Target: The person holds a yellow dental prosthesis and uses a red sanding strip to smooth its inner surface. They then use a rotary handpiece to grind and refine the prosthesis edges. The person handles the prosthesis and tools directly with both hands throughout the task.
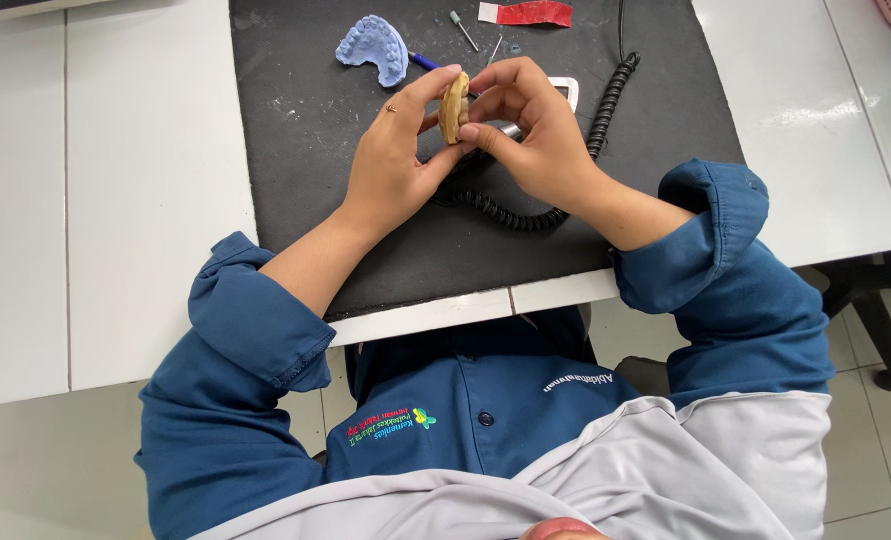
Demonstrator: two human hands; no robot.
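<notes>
Both hands meet just above the centre of the frame, over a black mat (305, 200) laid on a white table (115, 200). The left hand (390, 165) is closed on a yellowish dental cast (453, 107), thumb and forefinger pinching its left edge; the right hand (530, 130) grips the same cast from the other side, fingertips curled over its top and lower rim. The cast is held on edge, clear of the mat, between the two hands. It appears tan to ochre in colour, arch-shaped and fairly thick; fine surface detail cannot be made out at this size. Judging by the frame, the piece is under inspection or adjustment in hand: no tool is held against it, and no finished or unfinished state can be read from its surface. Beneath the right hand a metallic handpiece (505, 130) lies partly hidden, its black coiled cord (605, 100) running toward the upper right. At upper centre-left of the mat rests a blue dental cast (375, 45), untouched, with a blue pen (423, 61) just beside it. Small burs (462, 30) and a red strip (530, 13) lie along the top edge.
</notes>
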